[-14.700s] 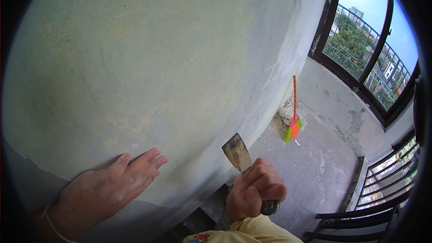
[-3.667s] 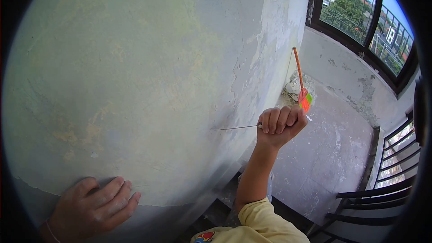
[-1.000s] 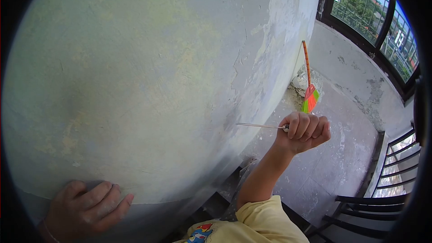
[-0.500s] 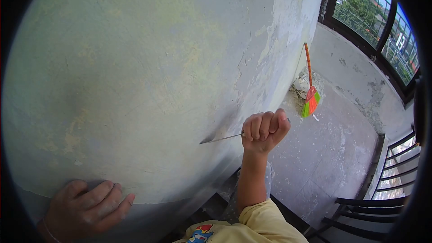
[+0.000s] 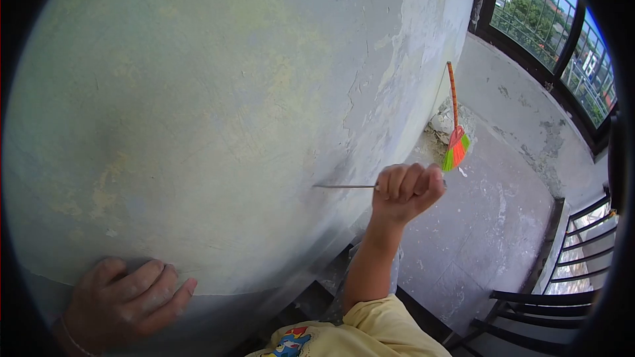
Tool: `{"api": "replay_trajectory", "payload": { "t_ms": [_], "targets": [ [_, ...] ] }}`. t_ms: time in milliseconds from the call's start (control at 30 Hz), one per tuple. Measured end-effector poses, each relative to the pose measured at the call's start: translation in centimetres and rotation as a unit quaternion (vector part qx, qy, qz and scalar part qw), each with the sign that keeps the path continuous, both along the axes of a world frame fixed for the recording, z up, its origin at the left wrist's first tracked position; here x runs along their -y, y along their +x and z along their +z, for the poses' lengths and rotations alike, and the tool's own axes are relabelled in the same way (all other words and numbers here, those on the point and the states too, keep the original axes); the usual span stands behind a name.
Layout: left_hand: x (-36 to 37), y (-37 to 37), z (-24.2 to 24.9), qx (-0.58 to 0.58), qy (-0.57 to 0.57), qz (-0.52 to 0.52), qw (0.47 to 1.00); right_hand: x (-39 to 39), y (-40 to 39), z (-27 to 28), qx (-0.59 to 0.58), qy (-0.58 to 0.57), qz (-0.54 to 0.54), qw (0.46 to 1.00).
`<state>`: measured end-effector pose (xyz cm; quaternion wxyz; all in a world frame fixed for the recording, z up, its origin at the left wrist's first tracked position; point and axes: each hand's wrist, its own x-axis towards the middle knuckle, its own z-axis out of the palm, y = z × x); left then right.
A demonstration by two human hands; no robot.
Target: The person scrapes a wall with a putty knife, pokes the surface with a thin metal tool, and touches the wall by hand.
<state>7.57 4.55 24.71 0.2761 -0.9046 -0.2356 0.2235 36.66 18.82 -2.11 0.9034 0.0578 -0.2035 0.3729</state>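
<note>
My right hand [image 5: 408, 192] is wrapped around the handle of a scraper [image 5: 347, 186], its fist hiding the grip. The thin metal blade points left and appears nearly edge-on, its tip right at the patchy plaster wall [image 5: 218, 125]. At the lower left, my left hand [image 5: 132, 301] rests against the bottom edge of the pale plaster with bent, slightly parted fingers and nothing in them. Flaking cracks run down the wall above the blade.
A broom [image 5: 456, 149] with an orange handle and green-orange bristles leans in the far corner beside broken plaster. Grey, speckled floor [image 5: 456, 244] lies to the right. Dark railing bars [image 5: 549, 311] stand at lower right, and a dark-framed window [image 5: 536, 20] is at upper right.
My right hand has moved right and slightly up along the wall with the scraper, whose blade has turned from slanting to nearly level. My left hand stays almost in place.
</note>
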Motion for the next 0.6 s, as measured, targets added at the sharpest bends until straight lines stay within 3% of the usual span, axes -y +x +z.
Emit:
{"api": "replay_trajectory", "payload": {
  "t_ms": [133, 200, 267, 333, 400, 500, 533, 600],
  "targets": [
    [-0.3, -0.2, -0.1, 0.000, 0.015, -0.017, 1.000, 1.6, 0.7, 1.5, 0.088, 0.107, 0.012, 0.990],
    [-0.4, -0.3, 0.0, -0.005, 0.006, -0.025, 1.000, 2.0, 3.1, 1.5, 0.014, 0.191, -0.016, 0.981],
    [-0.3, -0.1, -0.1, -0.004, 0.015, -0.022, 1.000, 1.0, 2.8, 0.7, -0.023, 0.121, -0.029, 0.992],
    [-0.4, -0.1, 0.0, -0.003, 0.016, -0.026, 1.000, -0.4, -1.4, 0.8, 0.058, 0.021, 0.020, 0.998],
    [-0.3, -0.1, 0.0, -0.005, 0.018, -0.028, 0.999, 0.3, -0.1, 1.1, 0.103, 0.023, 0.014, 0.994],
    [-0.4, -0.2, -0.1, 0.003, 0.010, -0.022, 1.000, 1.6, 2.5, 1.9, 0.025, 0.157, 0.015, 0.987],
    [-0.4, -0.1, -0.1, 0.003, 0.012, -0.021, 1.000, 1.3, 2.1, 1.8, 0.025, 0.155, 0.015, 0.987],
    [-0.3, -0.2, -0.2, 0.005, 0.017, -0.021, 1.000, 0.4, -0.2, 1.7, 0.085, 0.046, -0.029, 0.995]
  ]
}}
